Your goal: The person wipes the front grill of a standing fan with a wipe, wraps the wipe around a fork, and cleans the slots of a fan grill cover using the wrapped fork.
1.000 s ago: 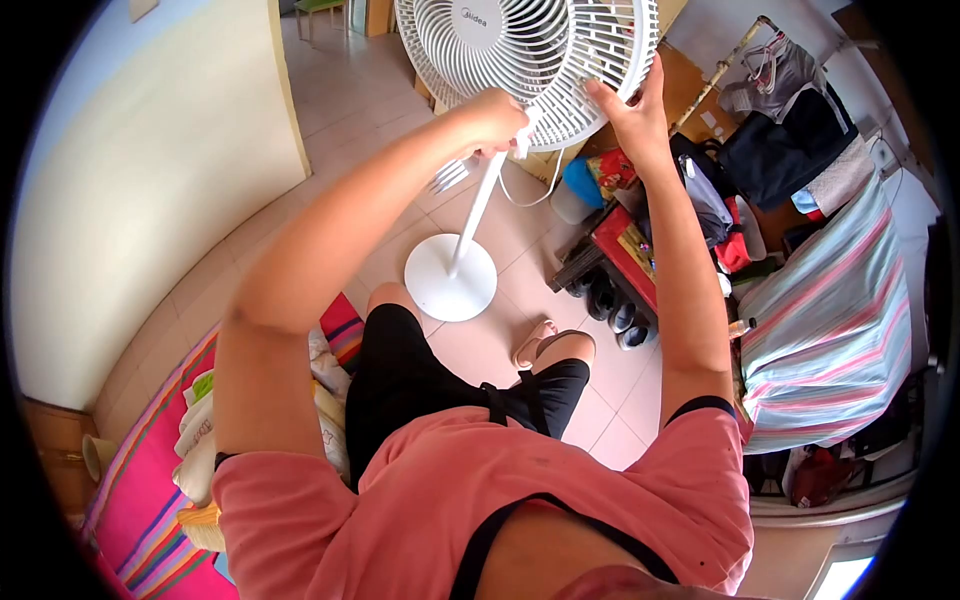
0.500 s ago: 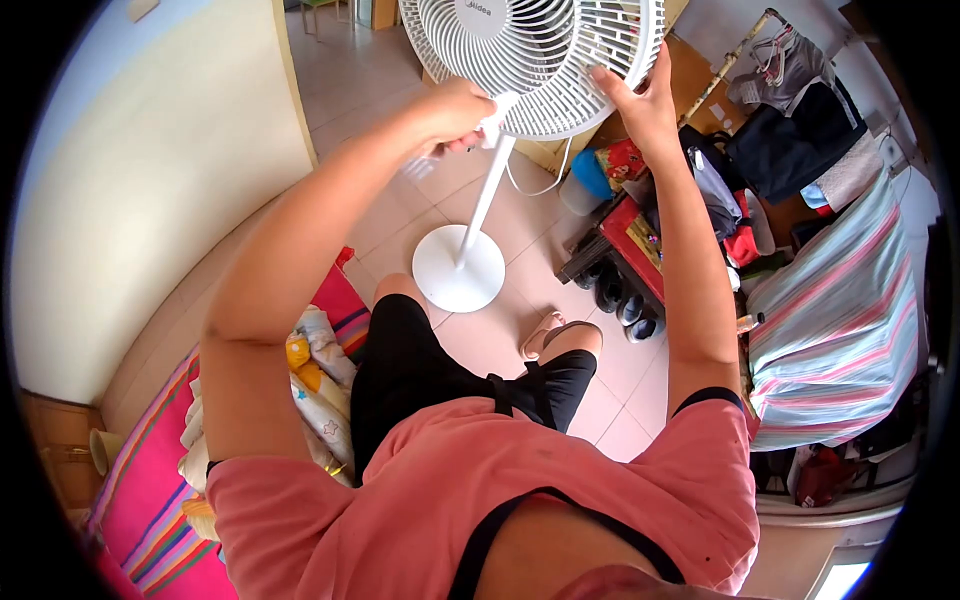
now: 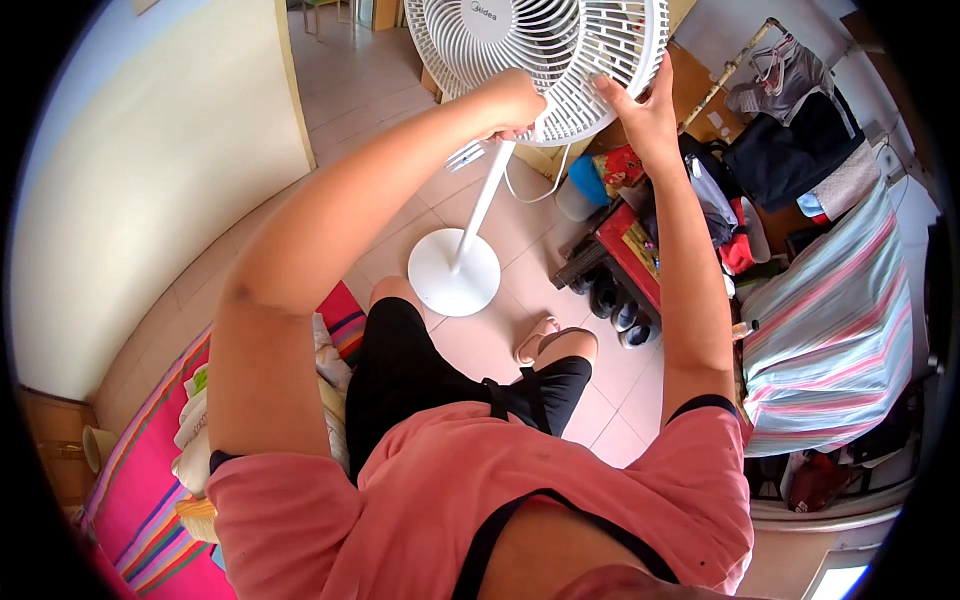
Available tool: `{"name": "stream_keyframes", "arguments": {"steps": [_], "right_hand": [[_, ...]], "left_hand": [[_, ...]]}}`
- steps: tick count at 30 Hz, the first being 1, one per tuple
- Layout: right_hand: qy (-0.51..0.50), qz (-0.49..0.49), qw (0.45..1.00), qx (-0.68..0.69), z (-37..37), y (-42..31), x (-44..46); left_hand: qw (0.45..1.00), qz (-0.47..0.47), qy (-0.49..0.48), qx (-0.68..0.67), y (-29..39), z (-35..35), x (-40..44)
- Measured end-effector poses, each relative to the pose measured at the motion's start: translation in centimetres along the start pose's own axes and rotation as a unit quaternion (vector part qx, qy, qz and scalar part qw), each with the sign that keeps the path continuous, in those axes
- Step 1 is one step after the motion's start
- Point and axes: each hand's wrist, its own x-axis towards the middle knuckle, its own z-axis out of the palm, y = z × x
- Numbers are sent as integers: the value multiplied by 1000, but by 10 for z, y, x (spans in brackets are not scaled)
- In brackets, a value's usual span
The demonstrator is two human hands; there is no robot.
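A white standing fan (image 3: 487, 18) is in front of me, its round base (image 3: 455, 273) on the tiled floor. My left hand (image 3: 513, 103) is closed at the lower front of the grille, on a white cloth (image 3: 541, 126) pressed against the slats. A striped, pale end hangs below this hand, beside the fan's pole (image 3: 484, 200); most of the cloth is hidden by the fingers. My right hand (image 3: 645, 115) grips the right rim of the grille, thumb on the front and fingers round the edge.
To the right are a red-topped low rack (image 3: 625, 250) with shoes (image 3: 605, 298) under it, hanging clothes and a striped sheet (image 3: 830, 330). The fan's cord (image 3: 540, 198) loops behind the pole. A pink striped mat (image 3: 140, 500) with folded fabric lies at my left.
My left hand has moved right along the lower grille with the white cloth. My right hand stays on the rim, and the view has shifted slightly.
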Motion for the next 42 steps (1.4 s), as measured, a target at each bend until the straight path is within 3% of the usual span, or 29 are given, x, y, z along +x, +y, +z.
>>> {"name": "stream_keyframes", "arguments": {"steps": [6, 12, 25, 27, 36, 42], "right_hand": [[-18, -17, 1000, -17, -3, 6, 3], [-3, 8, 1000, -26, -4, 4, -1], [-6, -17, 1000, -26, -2, 3, 0], [-5, -23, 999, -30, -3, 5, 2], [-3, -21, 1000, -10, -1, 2, 0], [-3, -32, 999, 2, -4, 17, 3]], "left_hand": [[997, 41, -8, -57, -20, -8, -10], [998, -2, 11, -56, -61, -25, -20], [997, 27, -18, -75, -44, -9, -12], [997, 29, 71, 0, -51, -19, -13], [984, 36, -74, -155, -22, -4, -37], [992, 17, -70, -100, -9, -2, -33]]}}
